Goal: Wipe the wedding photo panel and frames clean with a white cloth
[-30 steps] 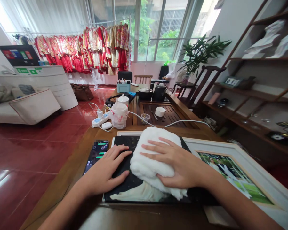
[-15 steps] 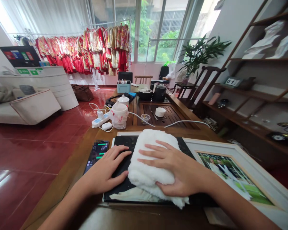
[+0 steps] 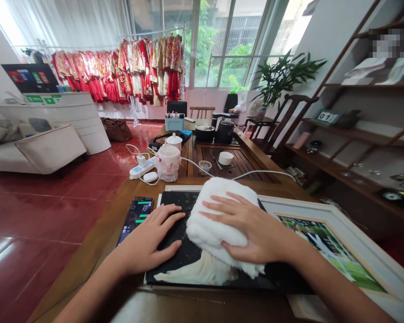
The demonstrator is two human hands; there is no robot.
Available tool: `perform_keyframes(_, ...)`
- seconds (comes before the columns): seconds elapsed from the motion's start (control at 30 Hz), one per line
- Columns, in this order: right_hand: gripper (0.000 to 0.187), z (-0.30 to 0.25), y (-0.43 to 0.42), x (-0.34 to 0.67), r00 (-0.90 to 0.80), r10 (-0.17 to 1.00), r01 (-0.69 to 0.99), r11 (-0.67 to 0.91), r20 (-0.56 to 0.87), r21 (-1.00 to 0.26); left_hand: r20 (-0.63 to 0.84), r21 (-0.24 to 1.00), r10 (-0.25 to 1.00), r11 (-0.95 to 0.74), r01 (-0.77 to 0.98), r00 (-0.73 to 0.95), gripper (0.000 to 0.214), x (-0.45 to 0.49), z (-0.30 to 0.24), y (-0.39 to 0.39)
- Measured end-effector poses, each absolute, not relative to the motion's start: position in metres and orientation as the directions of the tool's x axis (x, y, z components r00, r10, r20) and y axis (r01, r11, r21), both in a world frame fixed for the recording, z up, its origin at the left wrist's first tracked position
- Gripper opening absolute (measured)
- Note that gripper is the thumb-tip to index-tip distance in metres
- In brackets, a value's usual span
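Observation:
My right hand (image 3: 252, 229) lies flat, fingers spread, on a folded white towel (image 3: 215, 224) and presses it onto a dark glossy photo panel (image 3: 182, 264) on the wooden table (image 3: 97, 251). My left hand (image 3: 148, 242) rests flat on the panel's left part, fingers stretched out, holding nothing. A white shape in the picture shows below the towel.
A phone (image 3: 136, 216) with a lit screen lies left of the panel. A large white-framed photo (image 3: 343, 251) sits to the right. Behind stand a white teapot (image 3: 168, 161), a power strip (image 3: 139, 169) with cables, a tea tray (image 3: 235, 161) and kettles (image 3: 213, 131). Shelves line the right wall.
My right hand slid the towel toward me, then back away and slightly right, uncovering more of the picture's lower part. My left hand stayed in place.

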State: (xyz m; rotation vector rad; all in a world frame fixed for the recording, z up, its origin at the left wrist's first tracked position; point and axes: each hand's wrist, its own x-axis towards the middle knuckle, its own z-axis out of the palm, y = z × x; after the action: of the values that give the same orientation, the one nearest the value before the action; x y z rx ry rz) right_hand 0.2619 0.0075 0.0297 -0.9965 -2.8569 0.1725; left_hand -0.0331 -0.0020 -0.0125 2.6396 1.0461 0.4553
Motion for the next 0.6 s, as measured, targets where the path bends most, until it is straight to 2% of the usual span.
perform_keyframes(0.17,0.079,0.033,-0.001,0.252,-0.831,0.554,0.54,0.822,0.04,-0.182,0.185,0.35,0.696,-0.706,0.615,0.694,0.054,-0.032,-0.012,0.0)
perform_keyframes(0.43,0.074,0.023,0.022,0.283,-0.737,0.665,0.653,0.746,0.121,-0.128,0.21,0.367,0.696,-0.707,0.605,0.686,0.051,-0.035,-0.014,-0.006)
perform_keyframes(0.6,0.076,0.026,0.015,0.272,-0.786,0.606,0.586,0.794,0.124,-0.163,0.211,0.375,0.698,-0.704,0.603,0.684,0.052,-0.034,-0.013,-0.004)
